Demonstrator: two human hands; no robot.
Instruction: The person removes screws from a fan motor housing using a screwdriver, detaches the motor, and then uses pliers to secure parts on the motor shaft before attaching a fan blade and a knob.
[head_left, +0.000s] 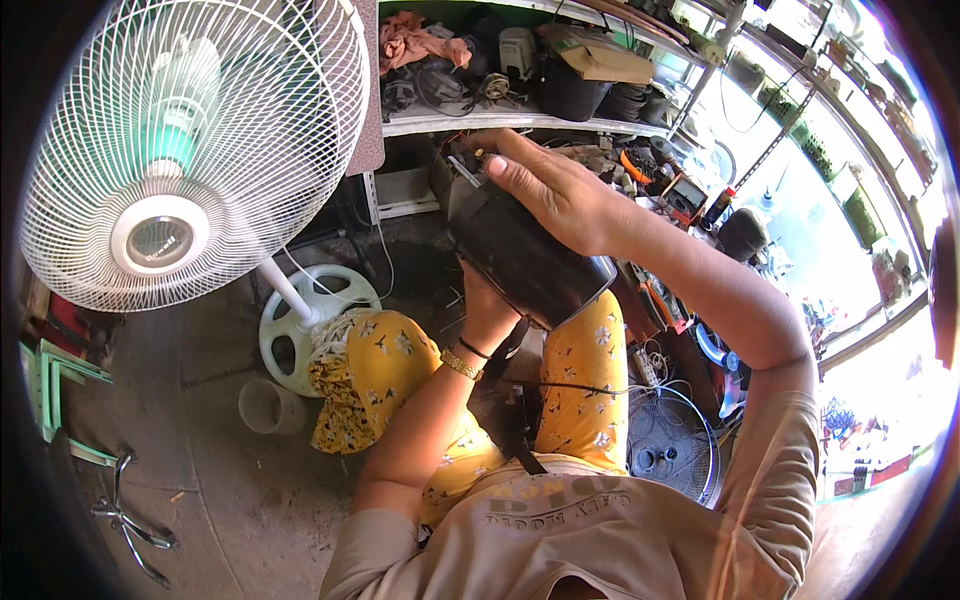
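A bulky black housing (pixel 530 250), rounded at its lower end, is held tilted above my lap. Two pale, thin rods and a small brass-coloured piece show at its upper end; I cannot tell exactly what kind of device it is. My right hand (pixel 565 195) is closed over the top, the thumb lying near the rods and the fingers wrapped over the far side. From below and to the left, my left hand (pixel 487 312) supports the housing, its fingers mostly hidden behind it. A dark cord (pixel 570 386) runs across between my knees.
A white pedestal fan (pixel 160 240) stands at the left on a round base (pixel 275 345). A small tub (pixel 271 408) sits on the floor beside it. A loose fan grille (pixel 668 455) lies at my right. Cluttered shelves (pixel 420 123) stand ahead, with tools heaped towards the right.
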